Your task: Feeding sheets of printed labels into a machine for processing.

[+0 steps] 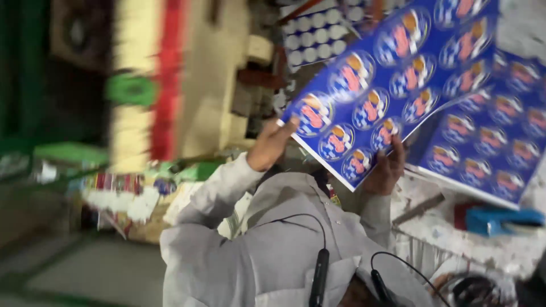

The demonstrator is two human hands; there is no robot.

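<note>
Both your hands are clamped on one blue printed sheet (pixel 387 79): the left hand (pixel 272 145) pinches its near corner and the right hand (pixel 387 167) grips its lower edge, so the sheet is already lifted, tilted in the air over the cluttered bench (pixel 449 227) and not yet set down. Counting outward, I make out one sheet in your grip, one like it lying beneath at the right (pixel 500 148), one punched-out sheet (pixel 315 34) behind, and one blue tool (pixel 500 220) on the bench
</note>
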